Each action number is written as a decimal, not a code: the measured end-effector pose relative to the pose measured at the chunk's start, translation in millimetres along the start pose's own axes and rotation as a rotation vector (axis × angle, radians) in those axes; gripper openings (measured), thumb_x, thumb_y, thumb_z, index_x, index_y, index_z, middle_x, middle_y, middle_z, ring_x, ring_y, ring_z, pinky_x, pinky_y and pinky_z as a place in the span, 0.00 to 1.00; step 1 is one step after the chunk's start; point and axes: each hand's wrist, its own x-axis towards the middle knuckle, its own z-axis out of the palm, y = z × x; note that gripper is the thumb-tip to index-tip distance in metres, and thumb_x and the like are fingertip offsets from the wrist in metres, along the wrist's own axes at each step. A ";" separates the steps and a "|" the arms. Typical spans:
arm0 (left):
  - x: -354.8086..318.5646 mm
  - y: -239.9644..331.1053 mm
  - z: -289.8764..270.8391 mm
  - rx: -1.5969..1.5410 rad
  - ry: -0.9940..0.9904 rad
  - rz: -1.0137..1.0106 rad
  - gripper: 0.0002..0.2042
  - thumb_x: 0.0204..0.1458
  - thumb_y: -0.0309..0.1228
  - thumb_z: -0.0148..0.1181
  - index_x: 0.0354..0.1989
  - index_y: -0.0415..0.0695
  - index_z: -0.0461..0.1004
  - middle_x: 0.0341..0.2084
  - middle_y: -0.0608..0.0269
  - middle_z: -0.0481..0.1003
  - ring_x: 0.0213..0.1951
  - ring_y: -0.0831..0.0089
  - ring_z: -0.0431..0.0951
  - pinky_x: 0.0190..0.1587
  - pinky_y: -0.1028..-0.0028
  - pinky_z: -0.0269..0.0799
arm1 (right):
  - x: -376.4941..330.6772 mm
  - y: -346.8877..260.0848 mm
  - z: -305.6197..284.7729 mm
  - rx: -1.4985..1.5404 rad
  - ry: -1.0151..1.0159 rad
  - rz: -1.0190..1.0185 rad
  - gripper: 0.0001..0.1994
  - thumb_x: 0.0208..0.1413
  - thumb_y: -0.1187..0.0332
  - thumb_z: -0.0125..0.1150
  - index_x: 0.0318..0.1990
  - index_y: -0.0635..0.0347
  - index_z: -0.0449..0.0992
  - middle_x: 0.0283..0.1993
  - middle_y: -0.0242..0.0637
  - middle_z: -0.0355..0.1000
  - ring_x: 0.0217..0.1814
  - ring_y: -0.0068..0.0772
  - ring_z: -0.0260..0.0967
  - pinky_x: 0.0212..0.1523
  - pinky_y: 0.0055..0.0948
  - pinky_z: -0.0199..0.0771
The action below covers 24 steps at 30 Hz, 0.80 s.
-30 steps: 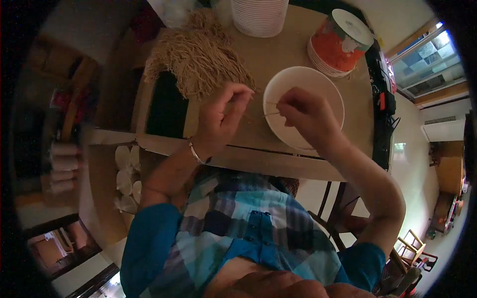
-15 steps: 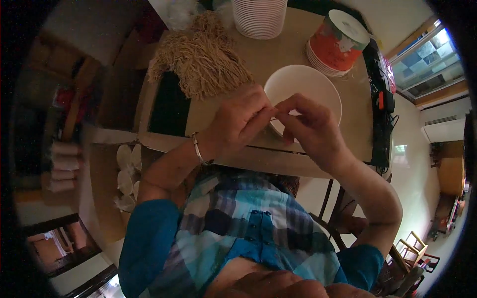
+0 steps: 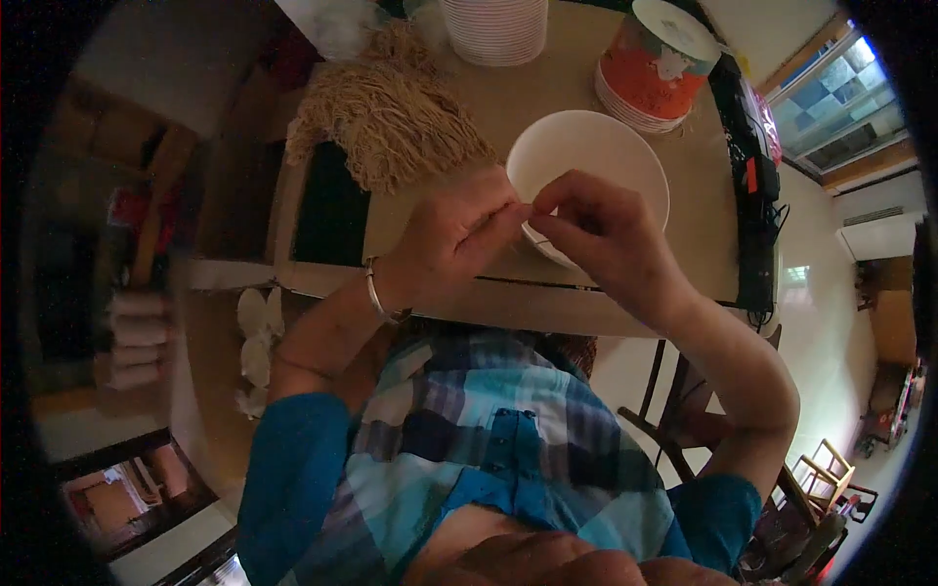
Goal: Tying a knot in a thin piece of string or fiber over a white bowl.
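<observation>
My left hand (image 3: 454, 227) and my right hand (image 3: 611, 234) meet fingertip to fingertip over the near rim of a white tub (image 3: 547, 151). Each is closed in a pinch. What lies between the fingers is too small to make out. A bracelet (image 3: 373, 288) circles my left wrist. Just beyond my left hand, a heap of tan strings (image 3: 396, 132) spreads over the table. The tub stands upright and open at the top, partly hidden by my right hand.
At the back stands a stack of nested white tubs (image 3: 495, 34). An orange and green printed tub (image 3: 657, 78) sits at the far right, near black devices with cables (image 3: 757, 186). Below the brown table (image 3: 703, 234) at left, an open carton (image 3: 210, 342) holds white rounded items (image 3: 256, 337).
My hands remain pinched together, with the right fingertips slightly shifted left and closer to the left ones. The table and the things on it appear slightly higher in view.
</observation>
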 end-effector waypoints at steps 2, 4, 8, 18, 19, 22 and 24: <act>-1.0 -2.4 -4.1 -0.006 -0.040 -0.068 0.03 0.55 0.24 0.53 0.31 0.38 0.70 0.24 0.56 0.67 0.28 0.64 0.69 0.32 0.70 0.65 | 1.9 -5.3 -1.5 -0.080 -0.022 0.012 0.03 0.55 0.73 0.57 0.33 0.61 0.71 0.26 0.26 0.67 0.28 0.15 0.62 0.27 0.20 0.64; 0.8 -3.7 -3.8 -0.028 -0.043 -0.057 0.04 0.55 0.24 0.53 0.30 0.38 0.70 0.24 0.57 0.67 0.27 0.65 0.69 0.31 0.71 0.64 | 2.1 -5.7 -3.6 -0.172 -0.032 -0.043 0.03 0.53 0.74 0.58 0.33 0.62 0.72 0.26 0.29 0.70 0.29 0.17 0.64 0.30 0.21 0.67; 1.6 -16.9 -10.4 -0.061 0.018 -0.099 0.06 0.57 0.25 0.52 0.29 0.38 0.70 0.24 0.61 0.67 0.27 0.72 0.69 0.31 0.75 0.64 | 7.9 6.3 -6.5 -0.074 0.019 -0.067 0.03 0.54 0.75 0.60 0.32 0.64 0.73 0.25 0.24 0.66 0.29 0.10 0.60 0.29 0.15 0.61; -9.0 -54.2 0.0 -0.062 0.127 -0.238 0.01 0.56 0.23 0.53 0.33 0.40 0.70 0.27 0.66 0.69 0.31 0.77 0.71 0.36 0.78 0.68 | 26.5 33.9 -10.9 -0.224 0.094 -0.050 0.04 0.48 0.73 0.62 0.32 0.62 0.75 0.30 0.36 0.72 0.31 0.26 0.68 0.32 0.25 0.68; -10.0 -54.2 2.3 -0.077 0.139 -0.276 0.02 0.55 0.23 0.55 0.35 0.40 0.70 0.29 0.66 0.70 0.33 0.77 0.72 0.39 0.78 0.68 | 28.6 34.5 -10.8 -0.274 0.117 -0.049 0.06 0.45 0.73 0.63 0.32 0.62 0.76 0.30 0.44 0.75 0.31 0.38 0.73 0.34 0.33 0.72; -13.2 -59.8 7.1 -0.143 0.130 -0.328 0.06 0.53 0.22 0.57 0.39 0.40 0.70 0.32 0.64 0.71 0.37 0.76 0.73 0.43 0.77 0.69 | 34.4 43.4 -11.8 -0.241 0.100 -0.084 0.06 0.45 0.72 0.63 0.32 0.63 0.77 0.31 0.45 0.75 0.31 0.39 0.74 0.34 0.33 0.73; -13.4 -59.1 9.3 -0.200 0.108 -0.343 0.08 0.52 0.22 0.58 0.41 0.40 0.70 0.34 0.64 0.72 0.39 0.76 0.74 0.45 0.77 0.69 | 35.9 44.0 -12.0 -0.203 0.074 -0.039 0.05 0.47 0.73 0.63 0.31 0.63 0.76 0.29 0.39 0.73 0.31 0.29 0.70 0.34 0.28 0.70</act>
